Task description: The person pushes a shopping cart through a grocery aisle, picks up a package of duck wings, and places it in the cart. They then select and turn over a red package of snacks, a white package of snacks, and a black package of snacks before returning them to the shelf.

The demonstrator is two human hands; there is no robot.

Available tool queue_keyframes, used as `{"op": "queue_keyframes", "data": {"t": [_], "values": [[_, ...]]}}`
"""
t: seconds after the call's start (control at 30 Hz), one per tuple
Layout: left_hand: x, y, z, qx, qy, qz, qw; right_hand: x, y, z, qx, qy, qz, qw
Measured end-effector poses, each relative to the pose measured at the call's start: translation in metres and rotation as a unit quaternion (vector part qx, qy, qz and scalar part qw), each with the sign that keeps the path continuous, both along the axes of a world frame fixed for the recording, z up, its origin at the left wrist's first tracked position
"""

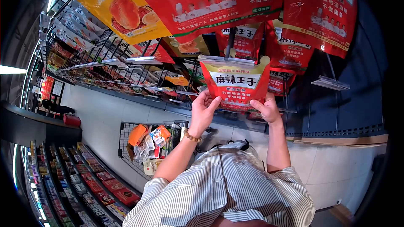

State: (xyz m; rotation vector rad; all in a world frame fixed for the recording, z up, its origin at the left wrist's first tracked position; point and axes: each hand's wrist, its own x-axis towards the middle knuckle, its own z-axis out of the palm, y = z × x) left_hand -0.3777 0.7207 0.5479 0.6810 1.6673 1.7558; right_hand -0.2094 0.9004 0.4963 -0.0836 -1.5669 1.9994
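A red snack bag (pixel 242 85) with a gold top band and white lettering is between my hands, its front facing me. At its lower left corner, my left hand (pixel 204 110) has the thumb on the front and the fingers behind. My right hand (pixel 268 108) pinches the lower right corner the same way. A clear price-tag holder (pixel 227 60) on a display hook overlaps the bag's top edge. Behind it hang smaller red bags (pixel 244 42) of the same brand. Large red bags (pixel 219 6) hang above, close to the camera.
A yellow snack bag (pixel 126 12) hangs at upper left beside racks of hooks and packets (pixel 80 29). A wire shopping cart (pixel 126 143) with packages stands on the floor at my left. Shelves of boxed goods (pixel 92 180) fill the lower left. A bare hook with a tag holder (pixel 331 83) juts out at right.
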Motion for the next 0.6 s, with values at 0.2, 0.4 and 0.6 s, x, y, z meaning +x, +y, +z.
{"op": "queue_keyframes", "data": {"t": [0.2, 0.4, 0.6], "values": [[-0.001, -0.004, -0.003, 0.013, 0.027, 0.015, 0.999, -0.004, -0.005, -0.002, -0.023, 0.009, -0.004, 1.000], [-0.003, 0.001, 0.004, 0.017, 0.013, 0.009, 1.000, -0.016, -0.005, 0.006, -0.074, -0.005, -0.018, 0.997], [-0.012, -0.001, -0.016, -0.041, 0.136, 0.037, 0.989, -0.041, 0.009, 0.011, -0.094, 0.009, -0.106, 0.990]]}}
